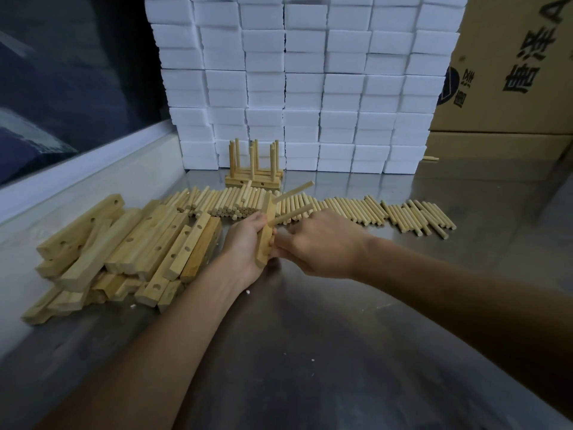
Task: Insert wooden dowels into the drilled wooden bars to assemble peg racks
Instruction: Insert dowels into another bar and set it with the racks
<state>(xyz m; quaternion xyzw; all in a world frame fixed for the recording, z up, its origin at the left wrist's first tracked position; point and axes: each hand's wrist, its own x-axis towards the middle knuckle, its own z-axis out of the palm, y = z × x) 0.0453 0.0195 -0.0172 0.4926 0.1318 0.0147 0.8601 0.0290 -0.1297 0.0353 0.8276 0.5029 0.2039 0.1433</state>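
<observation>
two bare forearms, no sleeves; left hand (245, 246), right hand (322, 243) bare, ungloved.

Steel table (310, 352) w/ white foam blocks (304, 85), cardboard boxes (508, 72) behind.

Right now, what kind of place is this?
Probably a small workshop or packing room: a steel table, piles of drilled wooden bars and dowels, stacked white boxes behind.

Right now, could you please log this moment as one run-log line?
left hand grips drilled bar | two dowels seated | right hand at bar, grasp hidden
</observation>
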